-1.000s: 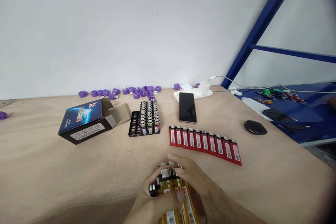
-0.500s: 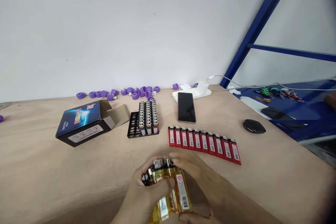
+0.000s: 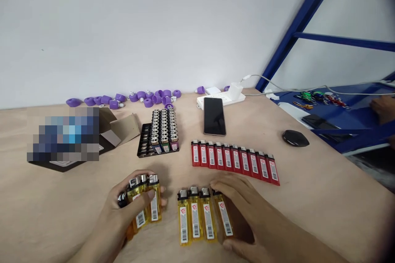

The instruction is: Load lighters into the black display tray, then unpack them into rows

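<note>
Several yellow lighters point(image 3: 140, 205) are bunched in my left hand point(image 3: 115, 209), its thumb pressed across their labelled faces. In front of me a short row of yellow lighters point(image 3: 194, 215) lies flat, metal tops pointing away. My right hand point(image 3: 243, 203) spans one more yellow lighter point(image 3: 224, 218) at the row's right end, fingers over its top and thumb by its base. Beyond that hand lies a row of red lighters point(image 3: 236, 158). A black tray point(image 3: 145, 144) farther back holds columns of upright lighters with dark, green and purple bodies, beside vacant slots at its left.
An opened carton point(image 3: 64, 166), partly pixelated, lies at the left. Purple caps point(image 3: 141, 96) line the wall. A phone point(image 3: 214, 116) leans on a white power strip point(image 3: 220, 99); a black oval object point(image 3: 295, 138) is at right. Another person's hand point(image 3: 382, 109) shows at the far right.
My hands have moved apart. Some yellow lighters, held between both hands before, now lie in a row on the table, and my left hand has shifted left with the others.
</note>
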A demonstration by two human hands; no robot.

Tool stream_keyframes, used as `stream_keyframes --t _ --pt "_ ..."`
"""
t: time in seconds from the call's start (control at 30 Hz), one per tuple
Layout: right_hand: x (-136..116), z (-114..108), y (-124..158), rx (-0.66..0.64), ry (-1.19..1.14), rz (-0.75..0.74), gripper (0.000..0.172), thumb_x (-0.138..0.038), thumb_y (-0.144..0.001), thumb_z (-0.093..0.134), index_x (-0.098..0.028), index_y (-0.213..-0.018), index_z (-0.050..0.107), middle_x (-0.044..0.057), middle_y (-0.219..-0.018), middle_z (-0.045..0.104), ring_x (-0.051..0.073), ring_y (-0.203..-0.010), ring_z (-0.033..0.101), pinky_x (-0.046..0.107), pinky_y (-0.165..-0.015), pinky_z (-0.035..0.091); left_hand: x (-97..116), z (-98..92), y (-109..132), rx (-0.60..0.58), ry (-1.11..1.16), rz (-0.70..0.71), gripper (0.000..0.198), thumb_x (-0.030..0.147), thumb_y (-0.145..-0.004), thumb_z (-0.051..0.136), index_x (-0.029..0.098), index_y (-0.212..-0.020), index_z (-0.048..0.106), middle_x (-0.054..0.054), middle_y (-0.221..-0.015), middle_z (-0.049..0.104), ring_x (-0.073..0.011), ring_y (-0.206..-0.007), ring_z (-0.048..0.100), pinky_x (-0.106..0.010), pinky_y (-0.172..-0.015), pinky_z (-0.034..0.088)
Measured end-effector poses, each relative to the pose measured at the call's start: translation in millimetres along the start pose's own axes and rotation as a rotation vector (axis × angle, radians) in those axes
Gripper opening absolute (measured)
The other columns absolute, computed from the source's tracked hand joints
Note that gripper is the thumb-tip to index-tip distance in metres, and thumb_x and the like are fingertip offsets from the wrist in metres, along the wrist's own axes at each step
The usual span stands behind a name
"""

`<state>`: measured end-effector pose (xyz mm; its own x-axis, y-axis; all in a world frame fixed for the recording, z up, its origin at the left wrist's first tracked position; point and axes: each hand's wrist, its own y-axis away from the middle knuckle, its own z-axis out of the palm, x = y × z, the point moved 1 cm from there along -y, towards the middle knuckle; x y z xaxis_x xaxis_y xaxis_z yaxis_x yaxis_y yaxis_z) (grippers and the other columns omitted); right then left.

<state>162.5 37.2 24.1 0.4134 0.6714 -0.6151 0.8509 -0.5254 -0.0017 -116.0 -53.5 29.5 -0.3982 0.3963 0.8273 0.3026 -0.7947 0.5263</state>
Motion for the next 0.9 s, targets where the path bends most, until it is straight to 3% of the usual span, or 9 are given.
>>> stream_keyframes --t 0.17,0.4,0.63,0.77,0.9 --pt "-5.1 -2.9 -7.2 -0.079 0.008 0.083 0.078 -0.041 -0.078 0.076 -0.027 -0.148 0.043 0.011 -0.149 0.049 0.035 -0.139 0.042 0.055 -0.112 0.04 7.5 3.0 -3.6 -0.007 -0.291 0.127 0.035 0.039 -0.069 0.083 0.022 -0.094 0.064 0.003 -0.075 0.066 -0.0164 -0.066 0.061 -0.023 -0.061 0.048" --pt "-4.6 -2.3 -10.5 -0.04 0.068 0.027 0.076 -0.04 -0.076 0.078 -0.027 -0.144 0.047 0.008 -0.143 0.055 0.033 -0.132 0.049 0.051 -0.108 0.046 24.4 5.7 -4.4 -0.06 -0.723 0.293 0.018 0.035 -0.074 0.074 0.023 -0.085 0.068 0.001 -0.072 0.066 -0.0185 -0.063 0.056 -0.023 -0.055 0.041" --pt "1.5 7.9 -8.9 0.122 0.194 -0.125 0.093 -0.039 -0.069 0.083 -0.028 -0.15 0.038 0.01 -0.14 0.059 0.036 -0.125 0.055 0.053 -0.103 0.049 30.0 5.9 -7.0 -0.263 -1.024 0.36 0.026 0.02 -0.084 0.061 0.028 -0.108 0.067 0.0 -0.106 0.072 -0.0232 -0.094 0.068 -0.029 -0.082 0.051" --pt "4.9 10.9 -6.8 0.16 0.2 -0.168 0.098 -0.038 -0.068 0.083 -0.028 -0.152 0.033 0.009 -0.138 0.061 0.036 -0.122 0.058 0.054 -0.1 0.05 32.3 6.6 -4.6 -0.267 -1.176 0.436 0.026 0.019 -0.085 0.06 0.03 -0.106 0.071 0.001 -0.104 0.074 -0.0231 -0.096 0.07 -0.029 -0.085 0.051" --pt "7.7 13.0 -6.7 0.167 0.186 -0.17 0.101 -0.036 -0.064 0.084 -0.029 -0.151 0.033 0.008 -0.137 0.061 0.036 -0.121 0.057 0.053 -0.099 0.05 32.5 5.4 -2.5 -0.253 -1.272 0.41 0.022 0.024 -0.087 0.06 0.03 -0.105 0.07 0.0 -0.101 0.074 -0.026 -0.096 0.071 -0.031 -0.081 0.052"
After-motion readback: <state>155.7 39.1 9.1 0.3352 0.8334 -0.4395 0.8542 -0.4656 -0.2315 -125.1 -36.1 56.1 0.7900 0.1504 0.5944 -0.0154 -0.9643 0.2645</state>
